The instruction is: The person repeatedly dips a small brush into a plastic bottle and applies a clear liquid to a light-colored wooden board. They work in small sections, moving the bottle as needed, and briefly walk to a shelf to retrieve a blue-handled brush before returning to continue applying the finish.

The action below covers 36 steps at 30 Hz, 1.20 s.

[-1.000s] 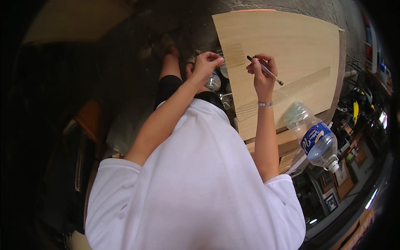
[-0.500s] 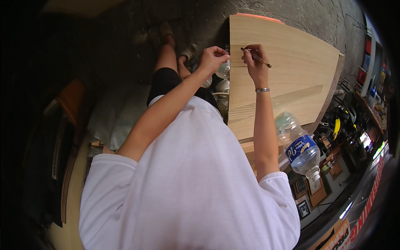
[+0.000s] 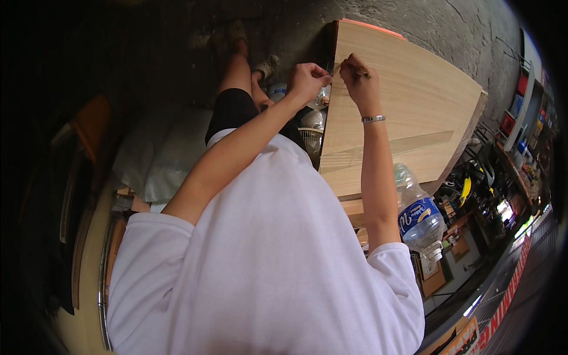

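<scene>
A pale wooden panel lies ahead and to the right, its left edge nearest my hands. My right hand is closed round a slim brown pen-like stick over the panel near that edge. Only the stick's rear end shows; its tip is hidden behind my fingers. Just left of the edge, my left hand is closed in a pinch, thumb against fingers. Whatever it holds, if anything, is too small to make out. A long, clear flat strip lies across the nearer part of the panel.
A large clear plastic bottle with a blue label is right of my forearm. Below the panel's left edge are a whitish basket and several clear plastic containers. Cluttered shelves stand far right; a grey plastic sheet lies left.
My right hand has turned and moved slightly left toward the panel's edge, hiding more of the stick. My left hand stays pinched beside the edge. The whole view has shifted slightly.
</scene>
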### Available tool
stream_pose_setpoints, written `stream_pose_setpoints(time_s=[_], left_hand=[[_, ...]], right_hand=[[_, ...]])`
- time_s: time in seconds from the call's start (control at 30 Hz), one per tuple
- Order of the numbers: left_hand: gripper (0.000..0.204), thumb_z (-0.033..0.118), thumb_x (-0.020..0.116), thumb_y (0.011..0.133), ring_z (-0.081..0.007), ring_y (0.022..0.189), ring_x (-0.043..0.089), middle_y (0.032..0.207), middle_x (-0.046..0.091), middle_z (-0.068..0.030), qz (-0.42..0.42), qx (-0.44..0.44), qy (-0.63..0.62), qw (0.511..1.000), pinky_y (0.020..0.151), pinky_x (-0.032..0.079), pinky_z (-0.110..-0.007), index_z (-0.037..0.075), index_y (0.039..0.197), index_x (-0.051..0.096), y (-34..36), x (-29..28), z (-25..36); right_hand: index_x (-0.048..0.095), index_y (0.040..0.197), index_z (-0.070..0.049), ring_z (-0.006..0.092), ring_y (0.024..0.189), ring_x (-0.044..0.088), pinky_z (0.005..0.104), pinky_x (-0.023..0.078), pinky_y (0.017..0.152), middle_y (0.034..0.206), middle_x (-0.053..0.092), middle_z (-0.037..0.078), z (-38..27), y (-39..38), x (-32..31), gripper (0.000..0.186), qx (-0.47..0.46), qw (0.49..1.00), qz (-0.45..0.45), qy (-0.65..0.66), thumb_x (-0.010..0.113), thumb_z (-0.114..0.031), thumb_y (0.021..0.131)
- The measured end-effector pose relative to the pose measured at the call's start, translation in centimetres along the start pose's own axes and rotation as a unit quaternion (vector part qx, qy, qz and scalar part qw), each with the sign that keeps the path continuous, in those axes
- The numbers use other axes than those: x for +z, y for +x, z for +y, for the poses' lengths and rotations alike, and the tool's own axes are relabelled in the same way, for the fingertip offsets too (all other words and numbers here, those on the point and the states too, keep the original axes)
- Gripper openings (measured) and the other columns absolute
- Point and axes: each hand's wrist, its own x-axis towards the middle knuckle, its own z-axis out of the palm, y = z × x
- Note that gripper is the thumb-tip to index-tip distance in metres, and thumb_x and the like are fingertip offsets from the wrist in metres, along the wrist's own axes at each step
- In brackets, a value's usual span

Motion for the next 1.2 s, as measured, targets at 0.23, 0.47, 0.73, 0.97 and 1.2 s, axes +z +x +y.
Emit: stream_pose_setpoints(time_s=[0.23,0.47,0.73,0.97,1.2], left_hand=[[0.014,0.006,0.077,0.078,-0.0105,0.071,0.065,0.078,0.071,-0.0071,-0.005,0.005,-0.015,1.0,0.067,0.052,-0.024,-0.002,0.086,0.069,0.1,-0.2,0.0],[0.013,0.008,0.076,0.077,-0.0104,0.066,0.065,0.073,0.071,-0.0072,-0.013,0.023,-0.031,0.999,0.064,0.051,-0.024,-0.001,0.083,0.07,-0.1,-0.6,0.1],[0.012,0.005,0.075,0.079,-0.0111,0.07,0.066,0.078,0.071,-0.0074,-0.022,-0.007,-0.051,0.998,0.066,0.052,-0.024,-0.003,0.086,0.069,-1.8,-2.7,0.2],[0.012,0.006,0.075,0.078,-0.0114,0.069,0.066,0.076,0.071,-0.0081,-0.013,0.013,-0.057,0.998,0.064,0.052,-0.024,-0.003,0.083,0.069,-1.6,-2.1,-0.1],[0.011,0.007,0.075,0.076,-0.0111,0.067,0.066,0.075,0.071,-0.0077,0.001,0.03,-0.024,0.999,0.062,0.051,-0.025,-0.001,0.081,0.07,-1.3,-2.1,-0.5]], right_hand=[[0.052,0.082,-0.002,0.033,0.06,0.058,0.0329,0.046,0.056,0.068,0.059,0.015,0.2,-0.4,0.4,0.013,-0.022,1.0,-0.004,-0.014,0.064,-0.001,0.081],[0.055,0.085,0.0,0.0195,0.06,0.062,0.0276,0.047,0.058,0.07,0.062,0.013,-1.2,-8.9,1.3,0.011,0.003,1.0,0.0,-0.017,0.063,-0.004,0.091],[0.054,0.098,0.001,0.0139,0.064,0.063,0.0253,0.051,0.06,0.075,0.066,0.011,-0.2,-5.0,3.2,0.01,0.11,0.909,0.206,0.346,0.055,-0.01,0.099],[0.058,0.094,0.002,0.0129,0.064,0.065,0.0244,0.05,0.055,0.072,0.066,0.008,0.3,-5.6,2.0,0.009,0.114,0.96,0.178,0.182,0.059,-0.007,0.095],[0.058,0.087,0.0,0.0218,0.061,0.065,0.0298,0.049,0.057,0.071,0.065,0.013,0.8,-2.3,0.3,0.011,0.033,0.997,0.074,0.02,0.065,-0.007,0.09]])
